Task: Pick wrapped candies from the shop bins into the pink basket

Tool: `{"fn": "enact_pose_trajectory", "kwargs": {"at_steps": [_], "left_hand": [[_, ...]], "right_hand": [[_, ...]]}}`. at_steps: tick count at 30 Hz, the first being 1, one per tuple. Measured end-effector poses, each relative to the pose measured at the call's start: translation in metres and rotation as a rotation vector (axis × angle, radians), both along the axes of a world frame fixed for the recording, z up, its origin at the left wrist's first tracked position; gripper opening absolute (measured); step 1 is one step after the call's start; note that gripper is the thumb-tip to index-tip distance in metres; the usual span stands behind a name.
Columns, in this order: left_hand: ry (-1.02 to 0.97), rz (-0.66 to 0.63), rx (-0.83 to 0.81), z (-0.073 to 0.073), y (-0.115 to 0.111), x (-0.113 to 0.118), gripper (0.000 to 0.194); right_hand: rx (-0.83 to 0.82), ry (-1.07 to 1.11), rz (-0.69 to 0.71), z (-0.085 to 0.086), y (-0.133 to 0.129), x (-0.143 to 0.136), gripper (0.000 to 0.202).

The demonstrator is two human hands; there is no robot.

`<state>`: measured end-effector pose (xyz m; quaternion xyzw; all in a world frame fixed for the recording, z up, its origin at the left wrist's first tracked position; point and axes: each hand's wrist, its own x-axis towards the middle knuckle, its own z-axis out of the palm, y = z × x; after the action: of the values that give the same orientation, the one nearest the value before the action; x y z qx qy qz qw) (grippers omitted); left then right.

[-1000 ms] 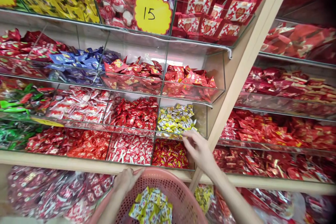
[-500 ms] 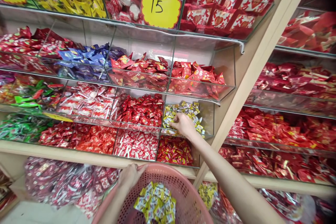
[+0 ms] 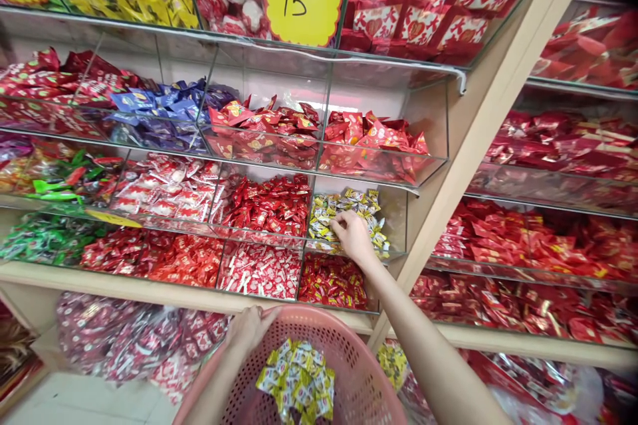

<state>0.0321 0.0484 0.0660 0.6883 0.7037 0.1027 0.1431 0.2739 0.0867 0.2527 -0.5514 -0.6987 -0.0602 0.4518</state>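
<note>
Right hand: While its forearm reaches up from the lower right, the right hand (image 3: 355,234) rests at the yellow-and-white candies (image 3: 367,207), fingers bent and thumb side toward the left; whether a piece is pinched between the fingertips cannot be told.
Left hand: The left hand (image 3: 249,329) is closed on the upper-left rim of the pink basket (image 3: 356,352), thumb laid along the edge.
Basket: Perforated wall, round rim, located below the shelving; a heap of matching wrapped candies (image 3: 299,382) lies inside, toward the bottom.
Candy bin: The clear bin (image 3: 397,219) containing the yellow-and-white candies sits beside the slanted wooden post (image 3: 441,212).
Adjacent stock: Red-wrapped candies (image 3: 272,202) fill the compartment immediately left; small red-and-yellow candies (image 3: 333,282) lie below; red packets (image 3: 379,139) occupy the tier above.
Price sign: The yellow sign (image 3: 303,3), marked 15, is mounted on the top visible tier.
</note>
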Motion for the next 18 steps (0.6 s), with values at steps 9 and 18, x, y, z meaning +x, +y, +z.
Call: {"fn": "enact_pose_trajectory", "kwargs": {"at_steps": [9, 18], "left_hand": [[0.017, -0.023, 0.0, 0.001, 0.0, 0.0, 0.077], [0.05, -0.006, 0.005, 0.001, -0.001, 0.001, 0.079]], "right_hand": [[0.25, 0.336, 0.177, 0.01, -0.018, 0.001, 0.018], [0.062, 0.346, 0.372, -0.051, -0.106, -0.036, 0.012]]}}
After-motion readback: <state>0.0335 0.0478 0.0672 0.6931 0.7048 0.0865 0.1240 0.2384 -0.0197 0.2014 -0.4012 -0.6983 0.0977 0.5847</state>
